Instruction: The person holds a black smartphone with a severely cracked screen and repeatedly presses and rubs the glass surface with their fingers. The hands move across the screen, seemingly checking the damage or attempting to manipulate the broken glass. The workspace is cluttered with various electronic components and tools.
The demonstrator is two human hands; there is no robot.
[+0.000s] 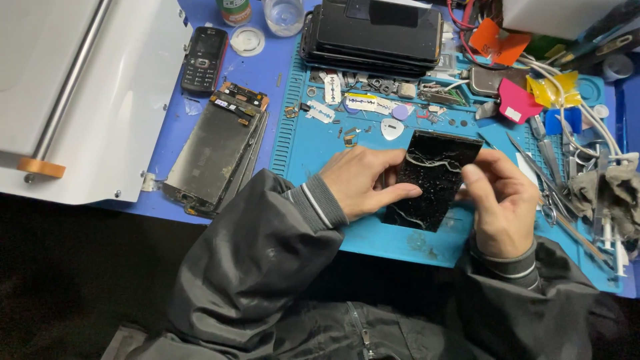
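A cracked black phone screen (pixel 432 175) is held over the blue work mat (pixel 313 150) between both hands. My left hand (pixel 363 181) grips its left edge, thumb stretched across the glass. My right hand (pixel 500 200) holds the right edge, thumb pressed on the front. White crack lines run across the panel. Both arms wear a dark grey jacket with striped cuffs.
A stripped phone frame (pixel 213 150) lies left of the mat, a small black keypad phone (pixel 203 59) above it. Stacked black phones (pixel 373 30) sit at the mat's top. Razor blades, picks, tweezers (pixel 533 160) and cables crowd the right side. A white machine (pixel 80 93) fills the left.
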